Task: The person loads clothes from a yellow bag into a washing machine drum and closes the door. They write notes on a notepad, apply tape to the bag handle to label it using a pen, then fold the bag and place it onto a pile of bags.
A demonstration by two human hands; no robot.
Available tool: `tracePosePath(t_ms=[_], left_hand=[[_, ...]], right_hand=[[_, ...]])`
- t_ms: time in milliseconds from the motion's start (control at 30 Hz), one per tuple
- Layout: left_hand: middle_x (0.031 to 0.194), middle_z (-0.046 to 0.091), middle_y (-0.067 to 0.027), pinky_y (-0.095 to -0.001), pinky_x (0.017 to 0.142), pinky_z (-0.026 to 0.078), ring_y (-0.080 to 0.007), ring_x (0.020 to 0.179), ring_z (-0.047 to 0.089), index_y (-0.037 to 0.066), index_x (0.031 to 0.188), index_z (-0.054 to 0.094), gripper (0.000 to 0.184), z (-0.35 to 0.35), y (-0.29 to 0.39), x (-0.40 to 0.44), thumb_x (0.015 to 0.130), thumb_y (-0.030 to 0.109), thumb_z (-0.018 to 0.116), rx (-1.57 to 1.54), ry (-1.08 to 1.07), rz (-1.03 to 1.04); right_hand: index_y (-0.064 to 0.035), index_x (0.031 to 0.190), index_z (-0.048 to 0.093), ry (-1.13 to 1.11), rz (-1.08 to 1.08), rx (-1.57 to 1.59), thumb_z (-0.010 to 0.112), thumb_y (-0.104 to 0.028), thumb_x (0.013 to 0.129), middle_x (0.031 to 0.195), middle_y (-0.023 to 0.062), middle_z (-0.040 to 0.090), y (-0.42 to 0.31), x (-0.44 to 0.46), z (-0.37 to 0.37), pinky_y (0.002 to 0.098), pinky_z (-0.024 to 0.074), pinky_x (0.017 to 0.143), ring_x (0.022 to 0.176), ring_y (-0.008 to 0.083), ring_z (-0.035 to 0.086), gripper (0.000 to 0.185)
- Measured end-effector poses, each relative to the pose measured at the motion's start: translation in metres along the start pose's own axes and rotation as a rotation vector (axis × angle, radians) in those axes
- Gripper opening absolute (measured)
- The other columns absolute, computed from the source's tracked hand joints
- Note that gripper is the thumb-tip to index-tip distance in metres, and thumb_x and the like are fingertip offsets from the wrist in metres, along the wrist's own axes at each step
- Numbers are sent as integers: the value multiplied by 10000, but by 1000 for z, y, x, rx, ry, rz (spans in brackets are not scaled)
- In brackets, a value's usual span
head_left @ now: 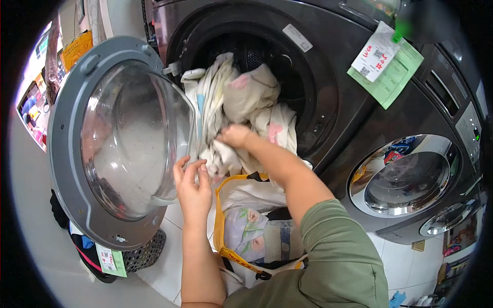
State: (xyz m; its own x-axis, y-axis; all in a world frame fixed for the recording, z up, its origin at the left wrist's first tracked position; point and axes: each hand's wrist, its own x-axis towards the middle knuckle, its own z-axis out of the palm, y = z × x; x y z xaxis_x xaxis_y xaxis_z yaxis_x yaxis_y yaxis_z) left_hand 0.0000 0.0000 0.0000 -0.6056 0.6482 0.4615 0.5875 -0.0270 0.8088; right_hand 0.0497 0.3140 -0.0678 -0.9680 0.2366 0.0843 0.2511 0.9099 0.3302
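Observation:
My right hand [234,136] is closed on white cloth [251,97] with pink and blue patches. The bunched cloth hangs out of the dark drum opening of a front-loading washing machine [328,92]. My left hand [193,187] is beside the rim of the machine's round glass door [128,138], fingers apart and slightly bent, holding nothing. The door stands swung open to the left. Below the cloth sits a yellow-edged bag [220,220], its top open, with folded floral and grey fabric [246,233] inside.
A second dark machine [405,174] stands to the right with laundry behind its glass. White and green paper tags [387,66] hang between the machines. A dark perforated basket [146,251] with another tag is on the tiled floor under the door.

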Motion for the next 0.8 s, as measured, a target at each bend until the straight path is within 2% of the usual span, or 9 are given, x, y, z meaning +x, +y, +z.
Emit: tracePosePath(t_ms=[67,100,167,233,333,567,700,733,800], left_hand=[[1272,516,-181,-418,968,430,-344,1164,531,69,1025,695,147,5,9,-1,918,136,619,-70,10,-12],[1266,517,-183,-418,968,430,-349,1165,530,67,1021,693,145,-20,-6,-2,918,134,617,-14,-47,-40],[1255,519,-187,-419,968,429,-359,1166,527,63,1014,691,140,-14,-3,-2,919,130,612,-22,-31,-13],[1252,522,-183,-400,926,449,-334,1152,536,66,1018,693,142,-19,-7,4,922,138,616,33,-24,47],[1264,537,-169,-377,872,483,-306,1130,559,80,1037,701,158,-23,-8,2,925,159,622,15,-50,26],[1268,536,-195,-409,911,473,-359,1170,543,82,1027,700,163,-33,-6,0,917,180,629,-15,-17,-31],[1264,539,-204,-403,920,468,-371,1154,553,84,1041,696,183,-33,-19,-1,925,207,627,56,-54,-7],[1256,546,-202,-399,915,471,-366,1149,557,81,1043,695,189,-33,-23,3,925,214,628,71,-32,24],[1240,560,-198,-391,906,476,-357,1139,565,75,1045,692,203,-35,-34,7,925,227,630,100,-31,72]], right_hand=[[-155,1097,633,33,115,-8,485,-226,919,1085,151,673,20,-15,-31,431,556,775,883,321,693,242],[-116,1052,660,390,125,203,464,-222,940,1032,161,686,15,-3,8,438,555,734,885,318,691,249],[-29,962,708,56,681,97,463,-204,953,995,191,699,77,-5,-34,455,546,799,937,317,693,302],[-40,1032,710,205,1087,131,529,-168,902,1133,161,684,146,6,-7,461,544,843,1053,332,663,256],[-37,1133,676,-223,1036,124,549,-182,902,1211,175,648,133,-16,-34,462,529,866,1141,338,621,301],[-281,1403,482,-303,339,-315,615,-267,880,1377,168,511,-64,-125,-49,469,510,873,1118,346,617,539],[-246,895,765,-509,49,-96,639,-263,821,978,97,698,-3,-91,21,433,539,792,927,265,685,147],[-184,944,750,-701,195,1,622,-225,817,993,130,703,-4,-72,-15,454,539,806,969,282,679,185],[-83,1073,684,-120,463,74,501,-235,892,1071,194,683,63,-62,2,495,521,841,994,339,669,299]])
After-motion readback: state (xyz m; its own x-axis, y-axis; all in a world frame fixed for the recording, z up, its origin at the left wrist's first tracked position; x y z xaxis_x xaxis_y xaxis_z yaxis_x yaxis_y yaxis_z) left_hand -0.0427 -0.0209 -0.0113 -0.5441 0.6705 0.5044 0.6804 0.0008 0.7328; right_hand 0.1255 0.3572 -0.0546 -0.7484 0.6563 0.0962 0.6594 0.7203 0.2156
